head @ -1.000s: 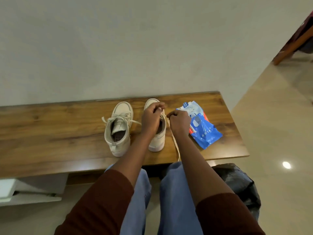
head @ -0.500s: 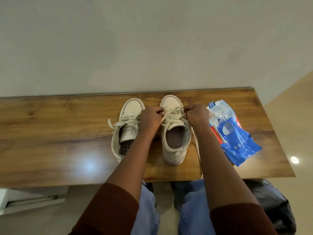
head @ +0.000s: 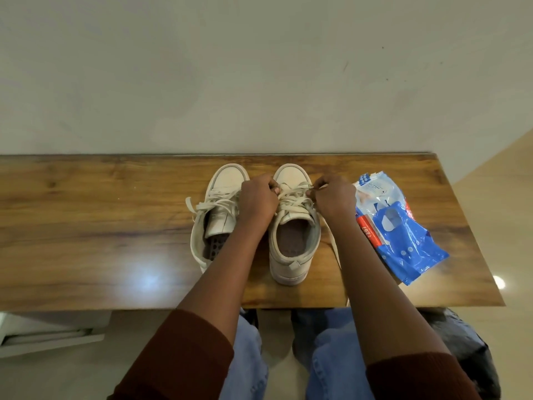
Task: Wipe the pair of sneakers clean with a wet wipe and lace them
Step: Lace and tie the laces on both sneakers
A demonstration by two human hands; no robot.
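Note:
Two cream sneakers stand side by side on a wooden bench [head: 86, 226], toes toward the wall. The left sneaker [head: 222, 186] has loose laces and is partly hidden by my left forearm. The right sneaker [head: 291, 249] is between my hands. My left hand [head: 258, 202] pinches the lace at the left of its upper eyelets. My right hand [head: 334, 197] pinches the lace [head: 294, 197] at the right. One long lace end [head: 334, 246] trails down over the bench's front edge.
A blue and white wet wipe pack [head: 395, 226] lies on the bench just right of my right hand. A dark bag [head: 464, 345] sits on the floor at the right, under the bench end. A white object [head: 52, 330] lies below the bench at left.
The view has swung left and tilted down, bringing the sneakers to the middle. My hands stayed on the right sneaker's lace and spread apart to either side of it.

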